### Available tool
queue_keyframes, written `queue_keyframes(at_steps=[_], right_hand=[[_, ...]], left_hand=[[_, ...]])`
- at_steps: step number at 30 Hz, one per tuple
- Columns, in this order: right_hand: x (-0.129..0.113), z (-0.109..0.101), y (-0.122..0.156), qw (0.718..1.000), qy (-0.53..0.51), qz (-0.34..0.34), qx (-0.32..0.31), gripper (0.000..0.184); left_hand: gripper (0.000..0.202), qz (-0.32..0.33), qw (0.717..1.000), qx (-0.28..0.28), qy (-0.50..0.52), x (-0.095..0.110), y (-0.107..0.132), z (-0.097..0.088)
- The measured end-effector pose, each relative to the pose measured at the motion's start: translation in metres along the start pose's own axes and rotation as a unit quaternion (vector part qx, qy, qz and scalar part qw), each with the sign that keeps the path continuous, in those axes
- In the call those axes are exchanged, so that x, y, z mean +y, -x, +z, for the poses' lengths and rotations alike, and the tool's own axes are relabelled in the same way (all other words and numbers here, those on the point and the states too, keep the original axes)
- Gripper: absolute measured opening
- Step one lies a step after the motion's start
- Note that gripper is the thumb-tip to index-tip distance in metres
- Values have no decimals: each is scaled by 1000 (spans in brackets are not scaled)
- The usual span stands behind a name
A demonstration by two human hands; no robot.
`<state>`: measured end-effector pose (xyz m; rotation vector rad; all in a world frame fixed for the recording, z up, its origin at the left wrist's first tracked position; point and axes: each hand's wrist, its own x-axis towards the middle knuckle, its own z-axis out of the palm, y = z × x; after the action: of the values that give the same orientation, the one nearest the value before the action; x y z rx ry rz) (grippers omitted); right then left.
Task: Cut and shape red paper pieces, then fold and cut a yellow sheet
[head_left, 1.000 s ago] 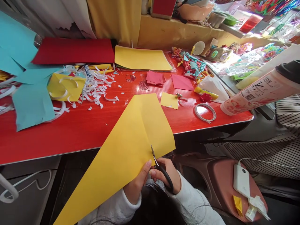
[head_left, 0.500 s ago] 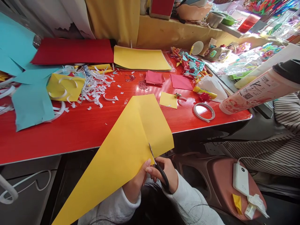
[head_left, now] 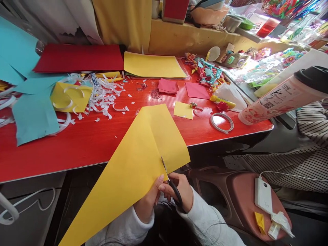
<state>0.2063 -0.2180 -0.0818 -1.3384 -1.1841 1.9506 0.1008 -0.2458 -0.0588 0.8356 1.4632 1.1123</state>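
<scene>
A large sheet of yellow paper [head_left: 128,167] stretches from the table edge down to the lower left. My left hand [head_left: 150,196] pinches its near edge, thumb on top. In my right hand [head_left: 183,191] is a pair of scissors [head_left: 175,192] with black handles. One blade lies over the paper, along the line between the main part and the flap on the right. The other blade is hidden beneath the sheet. Both hands are close together, low in front of my body.
White paper shreds [head_left: 104,97], blue paper [head_left: 36,116] and a yellow stack [head_left: 153,65] lie on the red table [head_left: 84,143]. A tape roll [head_left: 222,122] and a tilted pink cup [head_left: 276,97] are at the right. A stool [head_left: 238,191] bears a white power bank [head_left: 263,195]. A striped sleeve [head_left: 311,119] shows beyond.
The view has shifted very slightly. Hands, scissors and yellow paper keep nearly the same position, the scissors still at the same place on the sheet.
</scene>
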Motion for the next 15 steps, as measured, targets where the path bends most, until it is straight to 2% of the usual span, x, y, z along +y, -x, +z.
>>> queue_keyframes(at_steps=[6,15], right_hand=[[-1,-4,0,1000,10,-5,-14,36],[-6,-9,-1,999,22,-19,-25,37]], left_hand=[[46,18,999,-19,23,-9,-2,0],[42,-5,1000,-14,14,-8,0,3]])
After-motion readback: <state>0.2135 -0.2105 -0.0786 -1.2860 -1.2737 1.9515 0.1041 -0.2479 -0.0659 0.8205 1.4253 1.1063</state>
